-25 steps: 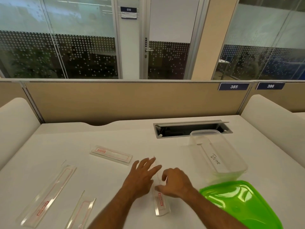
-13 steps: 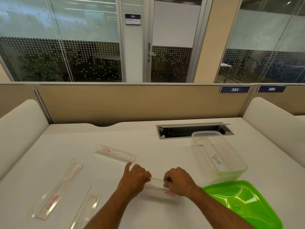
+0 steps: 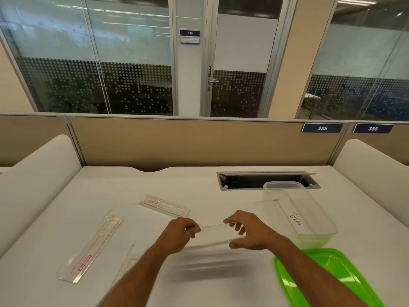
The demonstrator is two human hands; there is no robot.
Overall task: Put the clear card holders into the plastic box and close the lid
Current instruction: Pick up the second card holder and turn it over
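Observation:
My left hand [image 3: 177, 234] and my right hand [image 3: 247, 232] hold a clear card holder [image 3: 213, 234] by its two ends, lifted off the white desk and lying crosswise. The clear plastic box [image 3: 309, 218] stands open to the right of my right hand, with one holder leaning inside it, labelled in handwriting. The green lid [image 3: 332, 278] lies on the desk in front of the box, under my right forearm. Other clear holders with red print lie on the desk: one [image 3: 164, 206] behind my hands, one [image 3: 93, 247] at the left, one [image 3: 129, 264] partly hidden by my left forearm.
A cable slot [image 3: 265, 180] is cut into the desk just behind the box. A tan partition [image 3: 188, 142] closes off the back, and padded white dividers [image 3: 37, 171] flank both sides of the desk.
Both hands closed on the holder that lay near the desk's front, turned it crosswise and lifted it off the surface. The view has tilted slightly.

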